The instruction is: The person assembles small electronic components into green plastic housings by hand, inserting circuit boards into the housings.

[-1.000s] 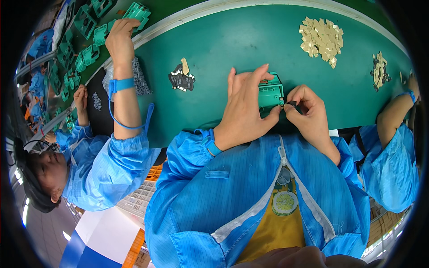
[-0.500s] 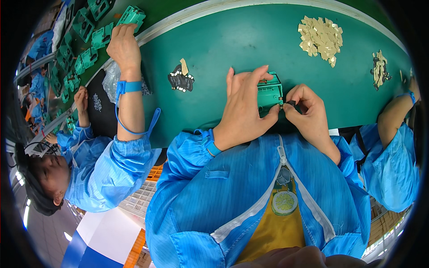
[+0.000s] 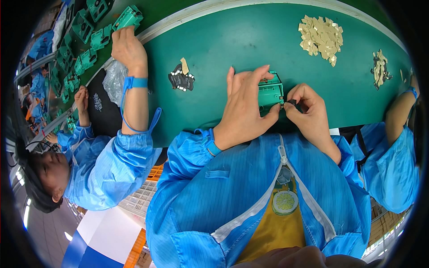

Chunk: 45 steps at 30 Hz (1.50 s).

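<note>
My left hand point(image 3: 245, 105) grips a green plastic housing point(image 3: 270, 93) on the green table, thumb along its near side and fingers over its far side. At the housing's right end, my right hand point(image 3: 308, 107) pinches a small black piece point(image 3: 293, 103) between thumb and forefinger. The piece is up against or very near the housing's near right corner; whether it touches cannot be told. Part of the housing is hidden behind my left hand. Blue bands circle my left wrist.
Beige flat pieces point(image 3: 321, 38) lie heaped at the far right. Black flat parts point(image 3: 181, 80) lie to the left, another mixed pile point(image 3: 380, 70) at the right. A co-worker's hand point(image 3: 129, 49) reaches toward green housings point(image 3: 128, 18) on a line beyond the table's pale edge point(image 3: 178, 18).
My hands and the housing have barely moved. The co-worker's arm on the left has shifted slightly right, and the person's arm at the right edge has moved a little.
</note>
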{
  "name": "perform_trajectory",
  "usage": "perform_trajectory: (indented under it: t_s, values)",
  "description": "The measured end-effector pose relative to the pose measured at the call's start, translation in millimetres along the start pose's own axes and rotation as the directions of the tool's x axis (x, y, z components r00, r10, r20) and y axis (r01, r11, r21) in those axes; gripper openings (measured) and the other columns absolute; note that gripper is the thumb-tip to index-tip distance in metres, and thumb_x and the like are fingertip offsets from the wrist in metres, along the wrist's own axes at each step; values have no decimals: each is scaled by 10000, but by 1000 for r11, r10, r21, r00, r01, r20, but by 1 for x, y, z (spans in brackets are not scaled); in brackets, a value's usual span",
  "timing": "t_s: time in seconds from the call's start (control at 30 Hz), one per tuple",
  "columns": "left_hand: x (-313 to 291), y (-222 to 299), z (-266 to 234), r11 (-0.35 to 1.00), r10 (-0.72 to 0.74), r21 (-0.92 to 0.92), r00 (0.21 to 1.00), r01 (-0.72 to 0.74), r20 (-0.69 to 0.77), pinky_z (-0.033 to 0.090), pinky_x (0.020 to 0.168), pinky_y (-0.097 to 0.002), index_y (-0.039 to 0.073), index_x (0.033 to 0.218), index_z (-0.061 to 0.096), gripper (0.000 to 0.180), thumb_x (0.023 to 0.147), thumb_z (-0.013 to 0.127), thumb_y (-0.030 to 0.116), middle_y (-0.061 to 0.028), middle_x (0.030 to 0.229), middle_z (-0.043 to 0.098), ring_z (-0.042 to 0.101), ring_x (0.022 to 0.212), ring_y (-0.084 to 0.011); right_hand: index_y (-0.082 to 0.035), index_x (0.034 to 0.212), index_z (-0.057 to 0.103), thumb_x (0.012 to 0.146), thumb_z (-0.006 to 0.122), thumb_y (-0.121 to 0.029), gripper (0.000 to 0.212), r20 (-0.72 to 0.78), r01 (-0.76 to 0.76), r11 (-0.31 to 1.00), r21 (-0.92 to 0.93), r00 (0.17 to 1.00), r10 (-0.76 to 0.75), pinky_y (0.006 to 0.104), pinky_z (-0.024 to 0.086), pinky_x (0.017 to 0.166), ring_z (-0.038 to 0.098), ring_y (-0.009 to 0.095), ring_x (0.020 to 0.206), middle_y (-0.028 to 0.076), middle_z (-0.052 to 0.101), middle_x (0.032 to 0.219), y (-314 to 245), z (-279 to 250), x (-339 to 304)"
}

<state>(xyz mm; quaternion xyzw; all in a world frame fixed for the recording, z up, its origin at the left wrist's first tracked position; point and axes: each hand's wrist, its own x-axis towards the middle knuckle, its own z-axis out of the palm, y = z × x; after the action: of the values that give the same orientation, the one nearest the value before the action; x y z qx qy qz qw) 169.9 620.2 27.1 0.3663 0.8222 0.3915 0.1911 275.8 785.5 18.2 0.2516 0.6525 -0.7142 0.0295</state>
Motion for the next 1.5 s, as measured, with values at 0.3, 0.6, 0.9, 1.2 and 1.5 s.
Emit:
perform_trajectory:
  t_s: [0.3, 0.6, 0.9, 1.2, 1.5]
  values:
    - [1, -1, 1, 1000, 11, 1, 1000, -11, 6, 121, 1183, -654, 43, 1456, 352, 857, 724, 796, 97, -92, 1280, 579, 518, 1206, -301, -37, 820, 477, 842, 665, 46, 206, -9, -25, 1000, 2, 1000, 25, 234, 416, 655, 492, 54, 742, 3, 553, 824, -2, -1, -1]
    - [1, 2, -1, 1000, -3, 16, 1000, 3, 11, 135, 1180, -658, 55, 1453, 352, 856, 727, 803, 91, -93, 1281, 579, 541, 1180, -295, -14, 804, 543, 852, 742, -24, 204, 4, 14, 985, -174, 1000, -13, 258, 451, 665, 521, 89, 720, 13, 586, 778, -11, -11, -1]
    - [1, 4, 2, 999, -14, 39, 1000, 14, 4, 144, 1177, -655, 46, 1447, 356, 845, 737, 809, 104, -100, 1286, 587, 530, 1197, -301, 13, 821, 602, 867, 768, -70, 191, 36, 11, 969, -247, 999, -2, 278, 458, 623, 537, 101, 671, 36, 599, 717, -10, -20, 4]
    - [2, 0, 1, 999, 5, 43, 1000, -6, 10, 160, 1175, -648, 41, 1452, 353, 861, 738, 826, 119, -116, 1274, 600, 516, 1210, -324, 9, 815, 615, 863, 771, -72, 182, 39, -10, 964, -267, 999, 21, 284, 443, 588, 532, 99, 644, 30, 597, 691, -15, -19, 6]
    - [0, -1, -6, 994, -3, -112, 1000, 6, 28, 455, 1040, -443, 36, 1466, 344, 960, 675, 883, 110, -164, 1304, 528, 522, 1204, -316, -14, 824, 621, 890, 755, -72, 160, 70, -8, 997, -83, 997, 13, 238, 482, 701, 574, 73, 729, 13, 654, 810, -17, -19, 7]
